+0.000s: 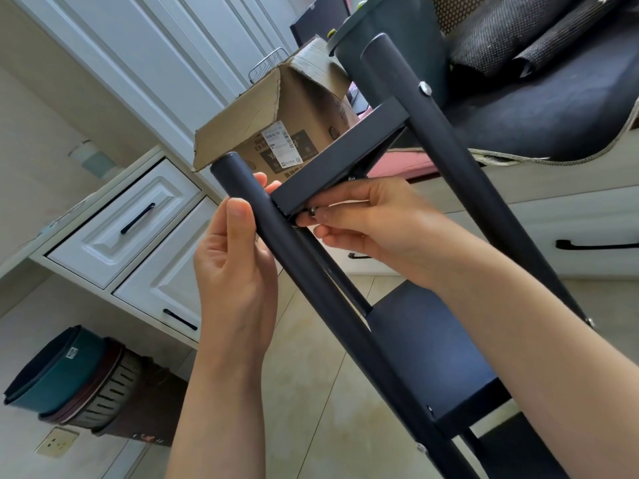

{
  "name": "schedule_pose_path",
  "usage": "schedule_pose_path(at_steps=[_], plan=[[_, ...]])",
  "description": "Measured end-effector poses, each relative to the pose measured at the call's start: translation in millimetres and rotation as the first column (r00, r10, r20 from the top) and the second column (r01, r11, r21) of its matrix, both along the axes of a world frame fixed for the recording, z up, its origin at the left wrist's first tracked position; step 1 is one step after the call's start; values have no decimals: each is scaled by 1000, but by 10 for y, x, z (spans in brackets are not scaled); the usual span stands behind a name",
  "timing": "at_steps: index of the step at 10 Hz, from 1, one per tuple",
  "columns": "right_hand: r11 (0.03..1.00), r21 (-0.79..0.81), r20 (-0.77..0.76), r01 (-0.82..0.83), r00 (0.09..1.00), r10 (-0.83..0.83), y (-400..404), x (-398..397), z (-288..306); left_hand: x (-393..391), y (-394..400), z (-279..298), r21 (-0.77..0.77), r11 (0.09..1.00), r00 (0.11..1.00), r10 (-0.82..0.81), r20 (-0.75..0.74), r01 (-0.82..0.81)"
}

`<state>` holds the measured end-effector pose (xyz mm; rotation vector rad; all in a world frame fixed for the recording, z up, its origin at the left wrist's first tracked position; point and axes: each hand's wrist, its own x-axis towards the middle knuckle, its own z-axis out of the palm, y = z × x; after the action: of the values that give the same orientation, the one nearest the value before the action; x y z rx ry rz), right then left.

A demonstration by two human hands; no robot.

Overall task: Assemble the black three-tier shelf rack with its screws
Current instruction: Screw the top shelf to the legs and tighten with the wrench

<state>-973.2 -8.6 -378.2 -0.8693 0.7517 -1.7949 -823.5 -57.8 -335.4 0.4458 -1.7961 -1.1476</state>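
Black rack approx. half built. L hand [235, 257] grips near post [311, 292] just below its top end. Top shelf [339, 160] butts that post; R hand [373, 216] pinches screw [313, 211] at shelf's near corner. Far post [460, 160] already screwed; lower shelf [432, 354] fitted. Remaining: tighten this corner; other joints not visible.

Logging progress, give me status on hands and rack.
Left hand grips front pole. Right hand pinches screw under top shelf. Nothing blocking.
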Motion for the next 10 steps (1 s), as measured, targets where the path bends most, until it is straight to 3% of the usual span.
schedule_pose_path(at_steps=[2,5,7,9,10], plan=[[1000,6,118,-13,993,12,-56,90,23,4,79,67,-148,976,975,180,128,-161],[999,42,293,31,955,-42,-166,338,146,28,28,31,-137,981,983,152,105,-137],[1000,20,340,-14,940,7,-175,341,135,33,-26,13,-144,979,983,156,93,-142],[993,-2,307,120,945,-113,-159,360,86,7,-11,31,-156,973,980,183,81,-169],[981,-18,234,193,955,-183,-126,343,66,6,-14,3,-117,988,994,105,26,-101]])
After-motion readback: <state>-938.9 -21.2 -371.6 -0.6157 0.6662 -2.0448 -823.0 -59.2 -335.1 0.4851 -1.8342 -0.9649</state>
